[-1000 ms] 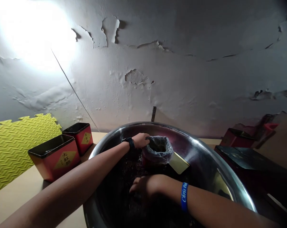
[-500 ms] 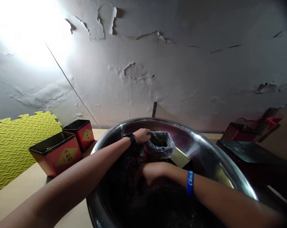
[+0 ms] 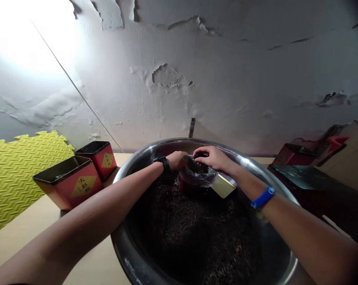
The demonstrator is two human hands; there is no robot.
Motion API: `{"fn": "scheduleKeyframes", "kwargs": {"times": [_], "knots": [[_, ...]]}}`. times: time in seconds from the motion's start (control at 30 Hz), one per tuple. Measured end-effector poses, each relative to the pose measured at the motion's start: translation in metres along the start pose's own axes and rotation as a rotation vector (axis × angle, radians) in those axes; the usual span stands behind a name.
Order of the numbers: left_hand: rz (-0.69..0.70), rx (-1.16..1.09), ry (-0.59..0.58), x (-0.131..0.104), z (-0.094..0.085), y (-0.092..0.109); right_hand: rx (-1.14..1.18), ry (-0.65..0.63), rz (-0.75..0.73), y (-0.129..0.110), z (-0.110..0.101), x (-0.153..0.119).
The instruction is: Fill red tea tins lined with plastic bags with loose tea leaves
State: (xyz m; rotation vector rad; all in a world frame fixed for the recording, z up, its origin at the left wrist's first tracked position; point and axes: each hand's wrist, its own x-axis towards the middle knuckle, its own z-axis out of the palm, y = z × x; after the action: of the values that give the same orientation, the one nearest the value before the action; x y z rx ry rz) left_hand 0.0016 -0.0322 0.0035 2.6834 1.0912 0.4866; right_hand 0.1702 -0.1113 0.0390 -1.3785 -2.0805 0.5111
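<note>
Dark loose tea leaves (image 3: 193,233) cover the bottom of a large steel basin (image 3: 128,259). Among them stands a red tin lined with a clear plastic bag (image 3: 198,180), its mouth spread apart. My left hand (image 3: 177,160), with a dark watch at the wrist, is closed on the bag's left edge. Directly over the mouth is my right hand (image 3: 213,158), a blue band on its wrist. Its fingers are curled together around a dark clump that looks like tea leaves; the fingertips are partly hidden. A gold-coloured lid (image 3: 223,186) lies right of the bag.
Two red and black tins, one nearer (image 3: 73,184) and one behind it (image 3: 103,158), stand left of the basin on a pale table (image 3: 21,257). A yellow foam mat (image 3: 27,170) leans behind them. Dark boxes (image 3: 303,178) and another red tin (image 3: 291,154) sit at right.
My right hand has risen from the tea leaves in the basin to the bag's mouth. My left hand keeps its hold on the bag's edge. The view has shifted slightly.
</note>
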Motion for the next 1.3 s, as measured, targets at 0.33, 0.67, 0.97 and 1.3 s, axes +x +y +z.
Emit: {"fn": "scheduleKeyframes", "kwargs": {"times": [0.33, 0.67, 0.97, 1.3], "knots": [[0.029, 0.021, -0.002, -0.003, -0.005, 0.007, -0.242, -0.061, -0.258, -0.033, 0.029, -0.011], [-0.170, -0.014, -0.006, 0.000, 0.000, 0.001, -0.145, -0.869, -0.279, -0.034, 0.141, -0.051], [-0.161, -0.011, 0.016, -0.002, -0.005, 0.003, -0.157, -1.228, -0.249, -0.051, 0.123, -0.048], [-0.191, 0.084, 0.051, 0.008, -0.006, -0.009, -0.114, -1.195, 0.511, 0.019, 0.028, -0.011]]}}
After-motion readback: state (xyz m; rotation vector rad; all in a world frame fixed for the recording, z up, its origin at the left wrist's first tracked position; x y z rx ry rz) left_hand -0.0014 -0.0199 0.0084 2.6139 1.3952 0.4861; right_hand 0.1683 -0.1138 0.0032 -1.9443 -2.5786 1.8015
